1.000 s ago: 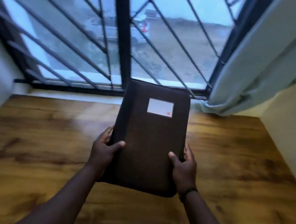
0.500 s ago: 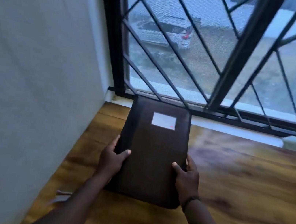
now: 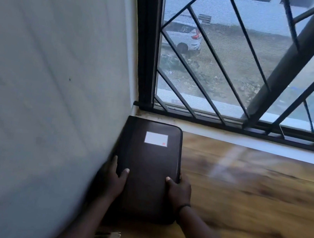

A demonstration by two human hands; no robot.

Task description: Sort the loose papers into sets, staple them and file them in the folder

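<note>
A dark brown zip folder (image 3: 148, 162) with a white label near its top lies flat on the wooden table (image 3: 252, 194), pushed into the corner between the left wall and the window. My left hand (image 3: 112, 179) grips its left edge against the wall, thumb on the cover. My right hand (image 3: 179, 191) grips its right edge, thumb on top. A metallic object that looks like a stapler (image 3: 108, 236) lies on the table just below the folder, partly hidden by my left forearm. No loose papers are in view.
A pale wall (image 3: 44, 91) rises along the table's left side. A window with a black metal grille (image 3: 240, 70) stands behind the folder. The wooden tabletop stretches to the right.
Both hands have carried the folder from the table's middle to the far left corner and lowered it onto the table against the wall. My view turned left with it.
</note>
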